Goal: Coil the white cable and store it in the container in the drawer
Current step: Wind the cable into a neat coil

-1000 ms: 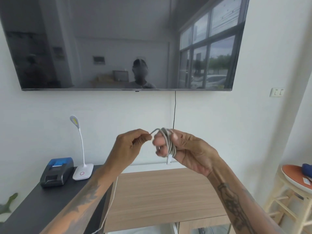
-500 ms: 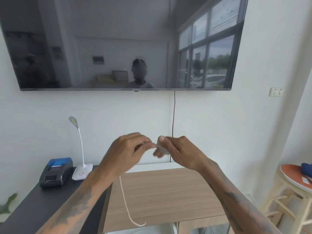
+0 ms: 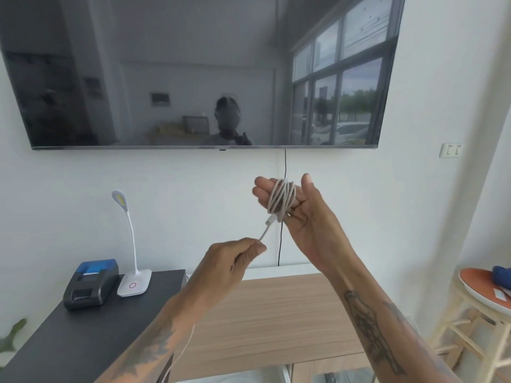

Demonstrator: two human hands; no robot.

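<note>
The white cable is wound in several loops around the fingers of my right hand, which is raised palm up with the fingers straight. A white plug end hangs just below the loops. My left hand is lower and to the left, pinched on the free strand of the cable. That strand runs taut from the coil to my left hand, then trails down under my left forearm. The drawer and its container are hidden at the bottom edge.
A wooden cabinet top lies below my hands. To the left a black table carries a small black and blue printer and a white desk lamp. A big TV hangs on the wall. A stool with an orange plate stands right.
My right hand has risen and turned palm up, showing the coil around its fingers. My left hand has dropped down and left, pulling the free strand taut.
</note>
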